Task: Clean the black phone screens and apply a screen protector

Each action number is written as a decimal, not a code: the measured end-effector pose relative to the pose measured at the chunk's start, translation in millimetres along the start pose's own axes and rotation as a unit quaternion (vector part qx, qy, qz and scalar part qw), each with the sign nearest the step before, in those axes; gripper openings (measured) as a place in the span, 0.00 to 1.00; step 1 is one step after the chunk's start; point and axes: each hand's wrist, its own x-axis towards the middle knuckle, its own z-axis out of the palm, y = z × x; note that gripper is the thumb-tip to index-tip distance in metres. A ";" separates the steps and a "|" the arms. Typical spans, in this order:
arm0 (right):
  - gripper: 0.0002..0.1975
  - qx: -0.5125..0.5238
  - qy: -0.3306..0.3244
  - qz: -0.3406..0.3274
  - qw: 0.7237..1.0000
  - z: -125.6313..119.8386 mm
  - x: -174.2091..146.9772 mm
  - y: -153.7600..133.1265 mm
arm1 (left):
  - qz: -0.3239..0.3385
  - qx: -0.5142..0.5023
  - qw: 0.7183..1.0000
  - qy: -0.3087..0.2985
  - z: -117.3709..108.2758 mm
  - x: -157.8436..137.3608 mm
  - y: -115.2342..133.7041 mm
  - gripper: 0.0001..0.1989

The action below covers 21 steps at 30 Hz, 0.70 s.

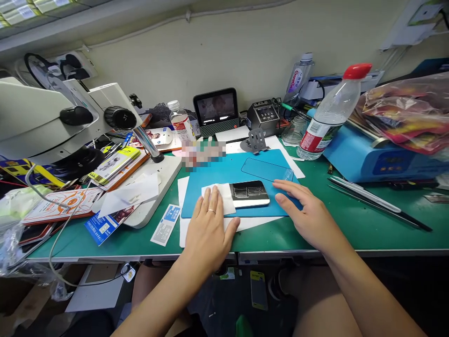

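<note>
A smartphone [250, 193] with a dark glossy screen lies on the blue work mat [206, 174]. My left hand [209, 222] rests with its fingers stretched out on a white wipe [228, 199], which covers the phone's left end. Just right of the phone, my right hand [303, 210] is held with thumb and fingers apart and nothing between them. Behind the phone, close to my right fingertips, a clear screen protector [267, 169] with a thin black border lies on the mat.
At left stands a white microscope [38, 121] beside booklets and packets. A red-capped bottle [331, 112] and a blue machine [372, 154] stand at right, with tweezers [379, 199] in front. A small display [215, 112] and a phone stand [255, 141] are behind the mat.
</note>
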 end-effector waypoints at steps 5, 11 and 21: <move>0.25 0.021 0.001 0.037 0.999 0.0 -1.4 0.5 | 0.036 -0.058 0.998 0.007 4.9 41.6 47.5 0.40; 0.28 0.064 0.004 0.077 0.995 1.1 -2.1 4.2 | 0.107 -0.100 0.989 -0.004 4.9 45.0 89.0 0.40; 0.27 0.087 -0.001 0.085 0.993 -0.8 -3.9 0.7 | 0.076 -0.062 0.995 -0.011 -0.7 5.3 40.4 0.39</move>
